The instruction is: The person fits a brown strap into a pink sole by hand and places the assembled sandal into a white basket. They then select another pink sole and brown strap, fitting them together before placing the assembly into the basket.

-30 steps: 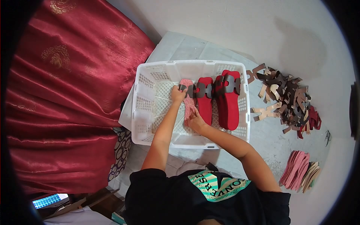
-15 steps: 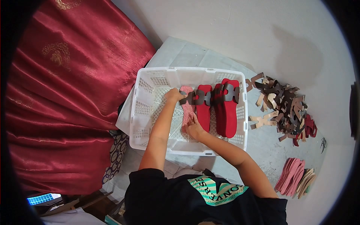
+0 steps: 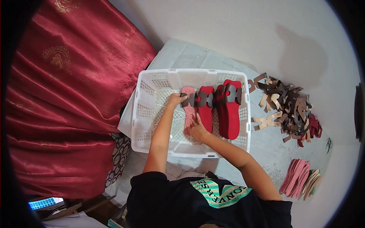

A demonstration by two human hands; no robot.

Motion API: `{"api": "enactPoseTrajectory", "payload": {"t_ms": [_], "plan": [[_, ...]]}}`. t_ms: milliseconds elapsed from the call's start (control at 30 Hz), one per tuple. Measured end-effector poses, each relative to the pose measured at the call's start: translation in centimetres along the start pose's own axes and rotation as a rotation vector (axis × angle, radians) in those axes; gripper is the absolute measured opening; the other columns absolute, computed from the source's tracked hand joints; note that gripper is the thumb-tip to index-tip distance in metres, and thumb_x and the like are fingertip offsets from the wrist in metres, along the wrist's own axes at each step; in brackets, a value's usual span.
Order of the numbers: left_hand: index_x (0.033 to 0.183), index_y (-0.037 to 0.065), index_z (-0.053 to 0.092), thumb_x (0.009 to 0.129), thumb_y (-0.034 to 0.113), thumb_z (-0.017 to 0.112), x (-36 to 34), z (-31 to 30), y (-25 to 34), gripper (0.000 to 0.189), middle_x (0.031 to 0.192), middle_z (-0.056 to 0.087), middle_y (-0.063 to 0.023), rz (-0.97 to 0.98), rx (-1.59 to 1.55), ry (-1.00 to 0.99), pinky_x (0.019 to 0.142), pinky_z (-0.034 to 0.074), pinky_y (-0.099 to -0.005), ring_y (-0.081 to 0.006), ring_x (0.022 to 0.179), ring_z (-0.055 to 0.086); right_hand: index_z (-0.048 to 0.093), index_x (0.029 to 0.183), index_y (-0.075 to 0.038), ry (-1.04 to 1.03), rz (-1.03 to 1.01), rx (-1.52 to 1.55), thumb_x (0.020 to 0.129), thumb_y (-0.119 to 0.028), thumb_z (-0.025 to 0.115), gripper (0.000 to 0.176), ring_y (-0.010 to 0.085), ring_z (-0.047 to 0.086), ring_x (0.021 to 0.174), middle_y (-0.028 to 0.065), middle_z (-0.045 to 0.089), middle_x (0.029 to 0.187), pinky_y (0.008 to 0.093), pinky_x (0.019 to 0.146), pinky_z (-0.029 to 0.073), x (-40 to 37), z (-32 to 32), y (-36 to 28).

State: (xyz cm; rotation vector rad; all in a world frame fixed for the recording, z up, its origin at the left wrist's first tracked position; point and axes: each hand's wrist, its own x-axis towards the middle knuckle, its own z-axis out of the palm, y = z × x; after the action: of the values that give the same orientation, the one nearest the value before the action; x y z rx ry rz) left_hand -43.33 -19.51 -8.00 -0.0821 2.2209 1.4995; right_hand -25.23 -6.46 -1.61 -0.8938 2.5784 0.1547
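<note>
A pink speckled sandal [image 3: 189, 114] with a dark brown cut-out strap [image 3: 188, 100] is in the left half of a white plastic basket [image 3: 190, 152]. My left hand [image 3: 176, 100] is closed on the left end of this strap, thumb on top. Lower down, my right hand [image 3: 198, 131] holds the right edge of the pink sole near its lower end, with its fingers pointing upward; their undersides are hidden. Just right of the pink sandal lies a red sandal [image 3: 206, 117] with a similar dark strap. Further right are stacked red sandals [image 3: 229, 121].
The basket stands on a grey surface [image 3: 186, 53] beside a white wall. To its right lies a heap of brown, tan and red strap pieces [image 3: 291, 108]. Pink insoles [image 3: 295, 176] and beige ones [image 3: 311, 184] stand below it. A red satin curtain [image 3: 72, 106] hangs at the left.
My left hand and the strap it holds have shifted slightly. The strap now lies flatter across the pink sole. My right hand stays in nearly the same place.
</note>
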Motion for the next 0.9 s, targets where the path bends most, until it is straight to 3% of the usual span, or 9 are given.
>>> {"api": "enactPoseTrajectory", "payload": {"t_ms": [33, 167, 233, 333, 400, 633, 733, 800, 900], "plan": [[0.074, 0.0, 0.069, 0.065, 0.024, 0.08, -0.1, 0.1, 0.1, 0.028, 0.065, 0.064, -0.0053, -0.002, 0.0, 0.0, 0.053, 0.045, -0.0248, -0.0094, 0.055, 0.057, 0.054, 0.112, 0.002, 0.086, -0.004, 0.027, 0.088, -0.018, 0.037, 0.036, 0.035, 0.032, 0.128, 0.023, 0.048, 0.125, 0.0687, 0.099, -0.005, 0.0, 0.3, 0.0], [0.078, 0.0, 0.069, 0.067, 0.018, 0.078, -0.2, 0.2, 0.3, 0.023, 0.066, 0.064, -0.004, -0.031, -0.045, 0.001, 0.053, 0.046, -0.0235, -0.0093, 0.056, 0.056, 0.057, 0.107, 0.002, 0.094, -0.009, 0.01, 0.088, -0.019, 0.037, 0.034, 0.0355, 0.034, 0.127, 0.0227, 0.05, 0.123, 0.0688, 0.099, -0.005, 0.1, 0.1, 0.1], [0.078, 0.0, 0.069, 0.067, 0.017, 0.078, -0.7, 0.4, 1.1, 0.023, 0.066, 0.064, -0.0042, -0.045, -0.061, 0.014, 0.053, 0.046, -0.0235, -0.0093, 0.056, 0.056, 0.042, 0.125, 0.001, -0.094, 0.0, -0.014, 0.084, -0.015, 0.04, 0.044, 0.0309, 0.032, 0.13, 0.0215, 0.043, 0.13, 0.0692, 0.098, -0.005, -0.2, -1.3, 0.1], [0.079, -0.003, 0.066, 0.064, 0.013, 0.08, -0.7, 0.7, 0.9, 0.026, 0.067, 0.064, -0.0063, -0.057, -0.116, 0.046, 0.054, 0.047, -0.0237, -0.0105, 0.055, 0.057, 0.042, 0.125, 0.001, -0.072, 0.002, 0.002, 0.084, -0.015, 0.041, 0.045, 0.0309, 0.033, 0.129, 0.0213, 0.044, 0.13, 0.0693, 0.098, -0.005, -0.1, -1.1, 0.1], [0.079, -0.004, 0.062, 0.06, 0.01, 0.082, -0.4, 1.1, 0.6, 0.031, 0.069, 0.064, -0.0088, -0.047, -0.168, 0.215, 0.053, 0.049, -0.0241, -0.0118, 0.056, 0.058, 0.041, 0.126, 0.001, -0.089, -0.005, 0.016, 0.083, -0.014, 0.041, 0.045, 0.0309, 0.032, 0.129, 0.0212, 0.044, 0.13, 0.0695, 0.098, -0.005, 0.0, -1.0, 0.3], [0.078, -0.003, 0.06, 0.057, 0.01, 0.084, -1.4, 0.9, 1.3, 0.035, 0.069, 0.064, -0.0097, -0.056, -0.128, 0.219, 0.052, 0.049, -0.024, -0.0123, 0.056, 0.059, 0.04, 0.128, 0.001, -0.116, -0.016, 0.024, 0.083, -0.013, 0.041, 0.046, 0.0312, 0.03, 0.13, 0.0203, 0.046, 0.128, 0.0702, 0.097, -0.006, 0.0, -1.3, 0.3], [0.076, 0.0, 0.06, 0.058, 0.017, 0.084, -1.5, 0.8, 1.5, 0.035, 0.066, 0.063, -0.0076, -0.018, -0.056, 0.207, 0.052, 0.048, -0.0255, -0.014, 0.057, 0.059, 0.041, 0.127, 0.001, -0.127, -0.026, 0.041, 0.083, -0.013, 0.04, 0.046, 0.0316, 0.029, 0.131, 0.0196, 0.047, 0.128, 0.0704, 0.097, -0.006, 0.1, -1.6, 0.4], [0.076, 0.002, 0.058, 0.059, 0.029, 0.082, -2.1, 0.6, 1.7, 0.04, 0.069, 0.061, -0.0081, 0.157, 0.317, 0.242, 0.056, 0.048, -0.0298, -0.0184, 0.062, 0.06, 0.042, 0.126, 0.001, -0.112, -0.024, 0.047, 0.083, -0.013, 0.04, 0.045, 0.0319, 0.028, 0.131, 0.0195, 0.047, 0.128, 0.0706, 0.097, -0.007, -0.1, -1.7, 0.5], [0.077, 0.004, 0.055, 0.061, 0.039, 0.079, -3.2, 0.8, 2.3, 0.046, 0.074, 0.06, -0.0095, 0.236, 0.42, 0.274, 0.062, 0.047, -0.0353, -0.0246, 0.07, 0.06, 0.043, 0.125, 0.001, -0.079, -0.026, 0.039, 0.084, -0.015, 0.039, 0.044, 0.0327, 0.027, 0.131, 0.0194, 0.048, 0.127, 0.071, 0.096, -0.007, -0.4, -1.6, 0.4]]}}
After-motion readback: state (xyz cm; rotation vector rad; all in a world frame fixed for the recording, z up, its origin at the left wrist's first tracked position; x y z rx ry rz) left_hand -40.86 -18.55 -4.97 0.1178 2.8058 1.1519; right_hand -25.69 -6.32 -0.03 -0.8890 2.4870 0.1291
